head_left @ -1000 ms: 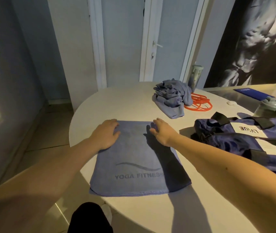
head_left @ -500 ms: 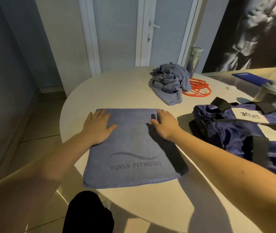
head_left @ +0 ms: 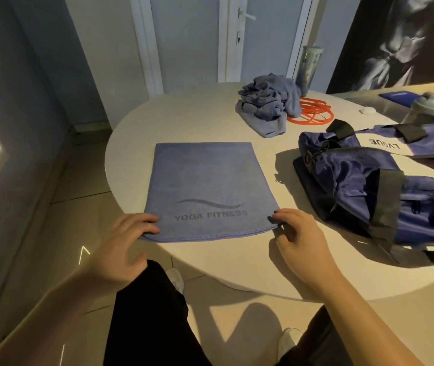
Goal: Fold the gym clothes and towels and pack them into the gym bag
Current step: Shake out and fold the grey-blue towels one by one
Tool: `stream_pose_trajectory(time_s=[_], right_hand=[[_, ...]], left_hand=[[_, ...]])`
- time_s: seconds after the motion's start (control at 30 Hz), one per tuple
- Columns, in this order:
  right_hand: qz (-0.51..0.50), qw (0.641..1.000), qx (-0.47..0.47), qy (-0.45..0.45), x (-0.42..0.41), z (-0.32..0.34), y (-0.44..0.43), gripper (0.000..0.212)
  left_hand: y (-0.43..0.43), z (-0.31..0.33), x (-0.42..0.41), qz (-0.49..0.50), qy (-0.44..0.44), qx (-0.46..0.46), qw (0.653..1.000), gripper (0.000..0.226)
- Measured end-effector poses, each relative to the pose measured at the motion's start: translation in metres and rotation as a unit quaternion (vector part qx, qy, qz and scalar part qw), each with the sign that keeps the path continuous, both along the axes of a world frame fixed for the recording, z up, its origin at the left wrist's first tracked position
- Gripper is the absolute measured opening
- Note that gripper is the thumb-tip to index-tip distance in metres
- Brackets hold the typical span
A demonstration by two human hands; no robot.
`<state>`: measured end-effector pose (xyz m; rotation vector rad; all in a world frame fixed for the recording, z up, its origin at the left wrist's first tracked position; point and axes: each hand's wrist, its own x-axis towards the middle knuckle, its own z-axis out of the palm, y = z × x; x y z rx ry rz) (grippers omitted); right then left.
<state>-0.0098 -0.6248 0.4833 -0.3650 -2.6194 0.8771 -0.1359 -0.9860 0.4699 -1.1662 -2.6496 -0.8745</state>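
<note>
A blue towel (head_left: 205, 180) printed "YOGA FITNESS" lies folded flat on the round white table (head_left: 184, 117), its near edge at the table's rim. My left hand (head_left: 123, 249) has its fingers curled on the near-left corner, thumb below the edge. My right hand (head_left: 297, 241) pinches the near-right corner between fingers and thumb. The dark blue gym bag (head_left: 355, 186) with black straps lies on its side to the right of the towel. A crumpled pile of blue-grey clothes (head_left: 266, 104) sits at the back of the table.
Orange resistance bands (head_left: 311, 114) lie beside the pile, with a tall bottle (head_left: 308, 67) behind them. A grey shaker (head_left: 427, 107), a small white item (head_left: 367, 110) and a blue booklet (head_left: 400, 96) sit at the far right. A door stands behind the table.
Both hands have slid from the towel's far corners back to its near corners and now take hold of them. The view has tilted downward.
</note>
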Motion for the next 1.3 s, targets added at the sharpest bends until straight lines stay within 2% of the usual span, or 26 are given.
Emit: stream_pose_trajectory(time_s=[0.17,0.3,0.43,0.53,0.6,0.7,0.9,1.03,1.3], right_hand=[[-0.028,1.0,-0.005,0.012,-0.002,-0.006,0.001,0.029],[-0.022,0.999,-0.024,0.027,-0.001,-0.004,0.0,0.021],[-0.016,0.998,-0.045,0.034,0.005,0.001,0.001,0.02],[-0.022,0.996,-0.074,0.044,0.009,0.008,-0.001,0.02],[-0.026,0.991,-0.113,0.064,0.003,0.016,-0.003,0.02],[-0.018,0.99,-0.114,0.077,-0.025,0.037,0.0,0.017],[-0.041,0.992,-0.078,0.088,-0.122,0.084,0.012,0.018],[-0.056,0.998,-0.029,0.023,-0.192,0.077,0.026,0.023],[-0.058,0.995,-0.022,-0.077,-0.271,0.054,0.05,0.024]], left_hand=[[0.002,-0.007,-0.001,0.053,0.048,0.003,0.997,0.027],[0.003,0.0,0.004,0.061,0.055,0.041,0.996,0.037],[0.0,0.01,0.009,0.062,0.044,0.071,0.995,0.035],[-0.001,0.023,0.016,0.067,0.025,0.121,0.99,0.023],[0.006,0.032,0.015,0.105,-0.007,0.156,0.982,0.011],[0.024,0.05,-0.009,0.159,-0.1,0.188,0.964,0.018],[0.066,0.076,-0.105,0.223,-0.115,0.181,0.951,0.012],[0.086,0.073,-0.17,0.245,-0.116,0.123,0.955,0.015],[0.1,0.042,-0.236,0.261,-0.121,0.044,0.957,0.015]])
